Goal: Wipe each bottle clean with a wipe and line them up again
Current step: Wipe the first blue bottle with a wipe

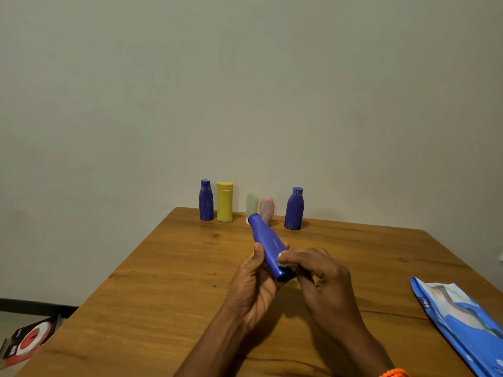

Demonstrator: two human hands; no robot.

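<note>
While the left hand [251, 278] curls its fingers round the lower body of a blue bottle [268, 247], thumb on the near side, the right hand [319, 270] pinches a small white wipe [284, 263] vs. the bottle's side near its base. Bottle is held off the bench [136, 295], tilted, cap end pointing away from the person & up-left, base end between the two hands. Only a scrap of the wipe shows under the right fingertips; rest is hidden.

Beyond the hands, at the far bench edge by the wall, five more bottles stand upright in a rough row: a dark blue bottle [206, 200] far left, a yellow bottle [224, 201] just beside it, then a pale green bottle [251, 204] & a pink bottle [267, 209] partly hidden behind the held bottle's cap, and another dark blue one [294, 208] to the right, set apart.

Right of the right hand, at the bench's edge, lies a blue wipes pack [460, 319], flat. An orange wristband [393, 373] shows on the right wrist. Left of & below the left hand, off the bench, a red & black box [30, 338] sits lower down.
</note>
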